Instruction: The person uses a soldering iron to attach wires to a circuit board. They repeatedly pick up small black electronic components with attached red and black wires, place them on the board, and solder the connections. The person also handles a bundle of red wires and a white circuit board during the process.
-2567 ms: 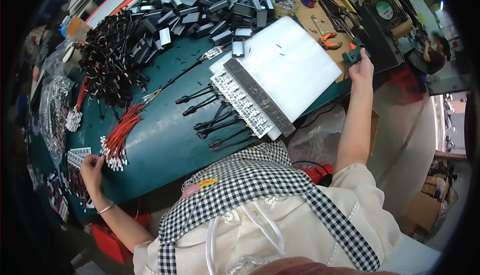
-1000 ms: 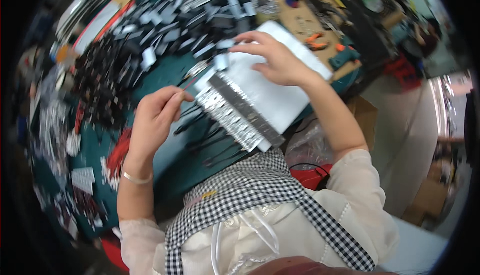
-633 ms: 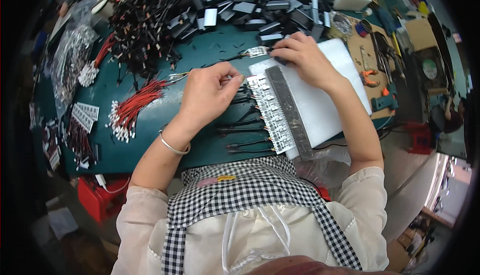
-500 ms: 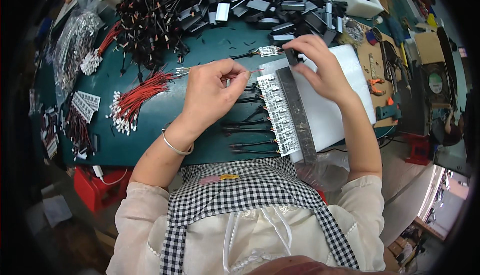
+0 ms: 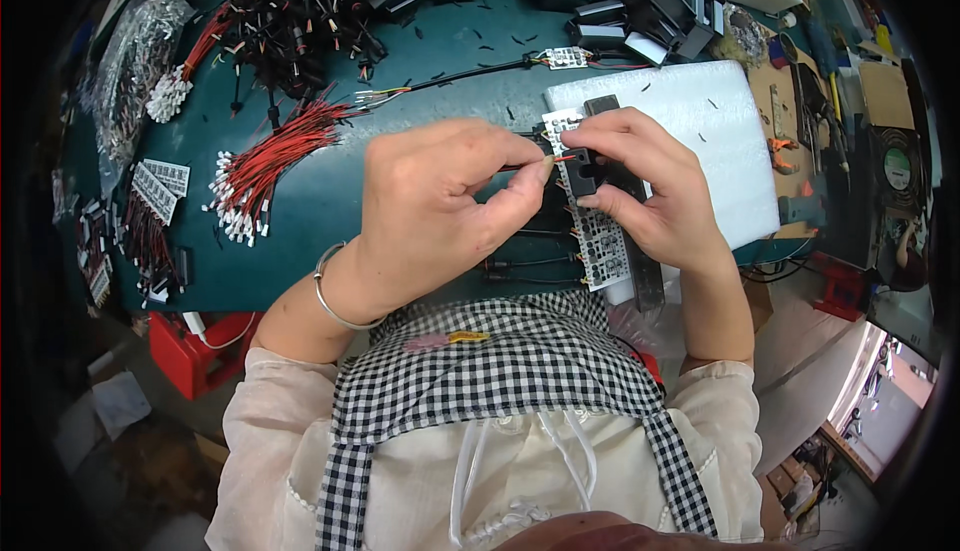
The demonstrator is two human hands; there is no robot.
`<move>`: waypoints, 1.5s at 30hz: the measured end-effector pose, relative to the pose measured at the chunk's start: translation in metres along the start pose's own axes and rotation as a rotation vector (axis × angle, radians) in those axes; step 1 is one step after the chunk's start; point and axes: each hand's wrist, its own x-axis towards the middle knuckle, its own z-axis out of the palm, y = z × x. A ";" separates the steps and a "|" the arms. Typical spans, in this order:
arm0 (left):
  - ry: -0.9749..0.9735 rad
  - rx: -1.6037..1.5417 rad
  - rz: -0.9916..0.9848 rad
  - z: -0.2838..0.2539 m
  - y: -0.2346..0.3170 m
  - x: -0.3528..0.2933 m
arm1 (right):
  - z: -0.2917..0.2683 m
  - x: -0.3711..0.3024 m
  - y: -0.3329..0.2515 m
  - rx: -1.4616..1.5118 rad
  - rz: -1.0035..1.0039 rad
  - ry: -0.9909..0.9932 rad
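My left hand [image 5: 440, 211] pinches a thin cable, whose red wire end [image 5: 564, 157] pokes out past the fingertips. The fingers hide the rest of its grip. My right hand [image 5: 668, 191] holds a small black block [image 5: 582, 175] with a notch in it, between thumb and fingers. The wire end reaches the block's edge; whether it enters cannot be made out. Under both hands runs a row of white circuit boards [image 5: 603, 251] with black cables, along a dark bar [image 5: 648, 289]. Beyond it, a separate small circuit board [image 5: 567, 58] lies joined to a black cable.
White foam sheet [image 5: 735, 151] lies under the bar. Red wires with white plugs [image 5: 290, 146] are bundled at left. Black cables [image 5: 300, 21] and dark metal housings [image 5: 600, 13] pile up at the back. Tools lie on a brown board [image 5: 795, 141] at right.
My hands have come together over the circuit boards, the right moving nearer with the black block. The separate board's cable now lies in full view. The whole view has shifted slightly.
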 end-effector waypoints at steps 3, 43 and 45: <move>-0.012 0.023 0.033 0.002 -0.002 0.000 | 0.001 -0.001 0.000 0.002 0.010 0.002; -0.084 0.138 0.100 0.009 -0.006 -0.003 | -0.001 -0.008 0.005 -0.039 -0.010 0.017; -0.073 0.126 0.106 0.009 -0.006 -0.003 | -0.001 -0.008 0.005 -0.049 -0.010 0.010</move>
